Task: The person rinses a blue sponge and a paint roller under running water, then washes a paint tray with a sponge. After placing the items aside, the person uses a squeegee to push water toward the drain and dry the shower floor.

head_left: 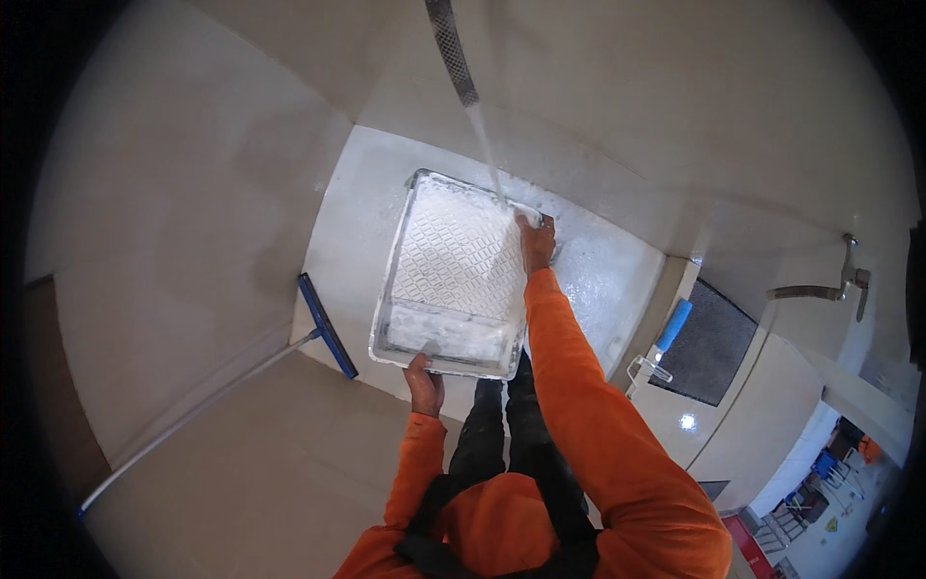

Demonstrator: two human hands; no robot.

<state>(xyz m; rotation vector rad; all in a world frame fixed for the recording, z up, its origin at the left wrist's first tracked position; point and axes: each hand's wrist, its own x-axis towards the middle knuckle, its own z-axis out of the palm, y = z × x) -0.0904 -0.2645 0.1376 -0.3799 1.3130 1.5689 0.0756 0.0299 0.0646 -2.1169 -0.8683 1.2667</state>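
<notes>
Both my hands hold a paint tray [453, 251] with a raised diamond pattern and white paint residue. My left hand [424, 386] grips its near rim, thumb over the edge by the shallow well. My right hand [535, 241] is closed around the far right corner, its fingers partly hidden behind the rim. From a flexible metal spout [451, 53] above, a stream of water [487, 150] falls onto the tray near my right hand. Beneath the tray lies a wet white basin floor [342, 207].
A blue squeegee [328, 326] with a long pale handle leans at the left. On the right ledge, a blue paint roller [673, 326] rests by a dark grey mat [714, 347]. A metal tap [849, 280] sticks out of the right wall. Chairs [781, 521] stand beyond, lower right.
</notes>
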